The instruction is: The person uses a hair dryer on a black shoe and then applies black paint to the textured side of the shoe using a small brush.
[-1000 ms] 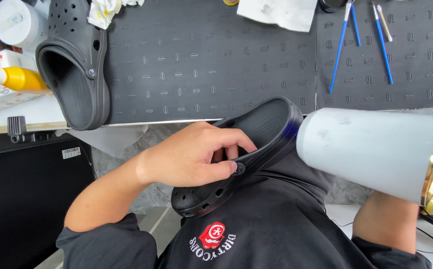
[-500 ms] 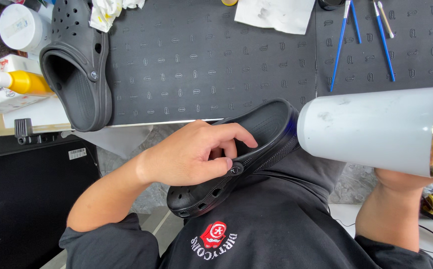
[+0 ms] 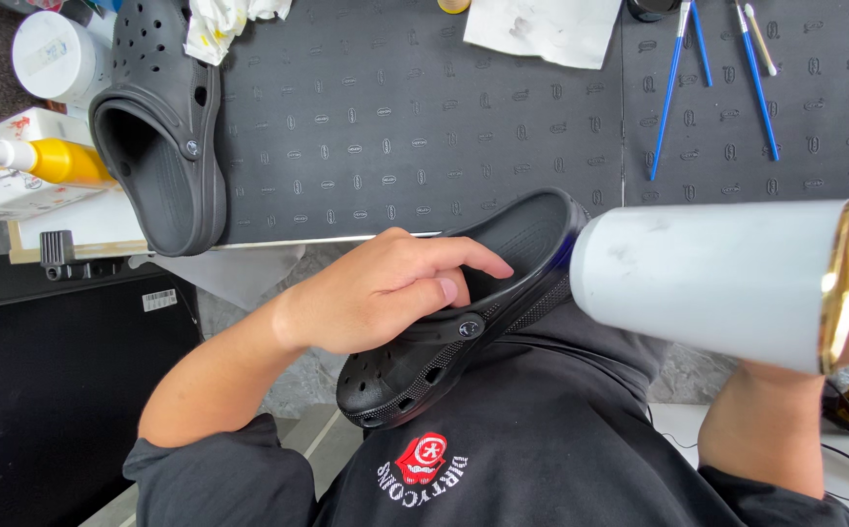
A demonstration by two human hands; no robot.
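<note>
White dryer (image 3: pixel 707 283) now level, higher, its barrel closer to clog (image 3: pixel 464 322).

The clog (image 3: pixel 464 322) in my left hand (image 3: pixel 376 293) is black; the dryer (image 3: pixel 707 278) is white with a gold rim. A second black clog (image 3: pixel 156 146) lies on the dark surface (image 3: pixel 424 127), patterned with small repeated marks, beside blue brushes (image 3: pixel 673 88).

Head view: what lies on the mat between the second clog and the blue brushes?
Only a white paper sheet at the far edge; otherwise bare mat.
</note>
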